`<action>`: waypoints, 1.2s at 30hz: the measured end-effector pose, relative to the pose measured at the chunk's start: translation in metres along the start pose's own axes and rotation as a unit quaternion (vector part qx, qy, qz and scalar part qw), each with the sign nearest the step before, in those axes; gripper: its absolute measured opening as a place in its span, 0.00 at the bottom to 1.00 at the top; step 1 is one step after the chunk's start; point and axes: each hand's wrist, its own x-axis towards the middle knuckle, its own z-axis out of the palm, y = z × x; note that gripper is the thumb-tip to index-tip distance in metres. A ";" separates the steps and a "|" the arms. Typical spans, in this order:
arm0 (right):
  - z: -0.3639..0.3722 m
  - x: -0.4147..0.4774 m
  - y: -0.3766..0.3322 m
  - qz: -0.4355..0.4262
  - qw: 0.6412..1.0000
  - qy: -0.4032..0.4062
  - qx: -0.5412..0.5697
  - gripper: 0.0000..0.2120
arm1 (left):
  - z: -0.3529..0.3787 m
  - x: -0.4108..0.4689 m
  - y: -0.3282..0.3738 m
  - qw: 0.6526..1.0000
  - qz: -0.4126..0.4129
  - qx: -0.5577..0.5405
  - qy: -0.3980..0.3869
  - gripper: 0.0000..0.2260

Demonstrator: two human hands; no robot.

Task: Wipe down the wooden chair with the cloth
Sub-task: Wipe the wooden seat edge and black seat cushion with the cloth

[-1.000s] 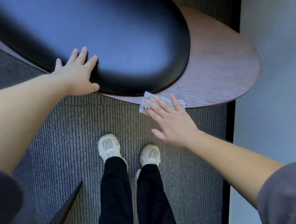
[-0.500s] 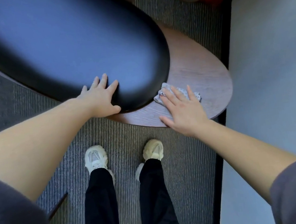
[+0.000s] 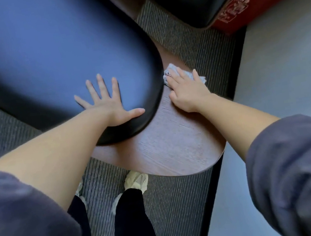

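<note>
Fingers of the right hand (image 3: 188, 90) lie nearly straight, pressing the grey cloth (image 3: 172, 68) on the wooden chair (image 3: 175, 147); the left hand (image 3: 108, 106) rests spread on the black cushion (image 3: 40, 54).

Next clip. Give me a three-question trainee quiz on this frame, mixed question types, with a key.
1. True or false: the left hand lies flat, fingers spread, on the black cushion.
2. Multiple choice: the cloth is A) on top of the black cushion, B) on the wooden seat board right beside the cushion's edge, C) lifted in the air.
3. Fill in: the hand pressing on the cloth is the ___ one.
Key: 1 true; 2 B; 3 right, the right hand.
</note>
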 end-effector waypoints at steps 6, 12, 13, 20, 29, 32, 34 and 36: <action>-0.015 0.046 0.021 -0.014 0.999 -0.005 0.042 0.27 | 0.000 0.009 0.003 1.000 -0.022 0.004 -0.008 0.57; -0.022 0.081 0.035 -0.030 0.998 -0.001 0.060 0.28 | 0.004 0.012 0.004 1.000 -0.027 0.008 -0.013 0.58; -0.023 0.085 0.036 -0.032 0.998 -0.002 0.059 0.28 | 0.005 0.012 0.004 0.999 -0.029 0.007 -0.014 0.58; -0.010 0.022 0.045 -0.076 0.997 0.001 0.033 0.26 | -0.002 0.008 0.004 0.999 -0.026 0.002 -0.034 0.58; -0.009 0.024 0.037 -0.070 0.997 -0.004 0.024 0.27 | 0.003 0.009 0.002 1.000 -0.022 -0.006 -0.016 0.58; -0.004 -0.011 0.040 -0.089 0.996 -0.005 0.010 0.26 | 0.001 0.007 0.003 1.000 -0.017 -0.009 -0.014 0.58; -0.002 -0.034 0.044 -0.105 0.994 -0.018 -0.003 0.26 | 0.001 0.007 0.003 1.000 -0.014 -0.010 -0.012 0.58; -0.004 -0.033 0.046 -0.100 0.995 -0.025 -0.003 0.26 | 0.003 0.007 0.002 1.000 -0.013 -0.012 -0.004 0.58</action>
